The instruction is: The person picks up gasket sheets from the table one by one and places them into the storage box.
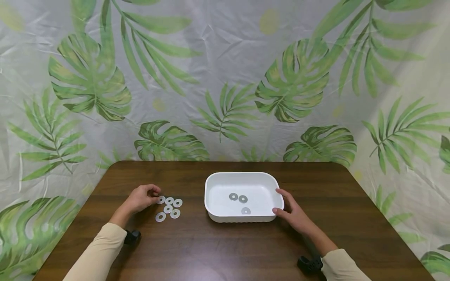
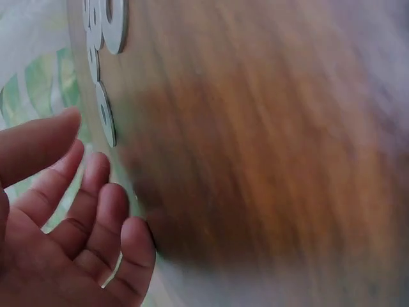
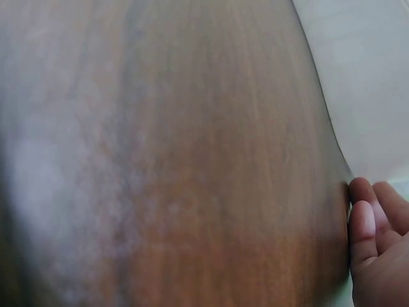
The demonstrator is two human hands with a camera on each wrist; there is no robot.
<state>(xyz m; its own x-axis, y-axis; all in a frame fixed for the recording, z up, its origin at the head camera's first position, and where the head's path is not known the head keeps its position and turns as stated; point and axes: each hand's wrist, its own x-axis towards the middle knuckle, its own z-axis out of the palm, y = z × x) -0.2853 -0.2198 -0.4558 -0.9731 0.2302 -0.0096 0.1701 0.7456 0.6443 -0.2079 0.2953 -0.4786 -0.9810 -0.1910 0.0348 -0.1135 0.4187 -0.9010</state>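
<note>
Metal washers (image 1: pixel 160 220): six near relaxed left hand (image 1: pixel 142 198), three in tub (image 1: pixel 242 219) right hand (image 1: pixel 293 212) grips.

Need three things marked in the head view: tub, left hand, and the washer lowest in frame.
tub (image 1: pixel 259 198): head view, bare floor inside it
left hand (image 1: pixel 141 199): head view, back of the hand
washer (image 1: pixel 160 220): head view, its ring, just below the hole
</note>
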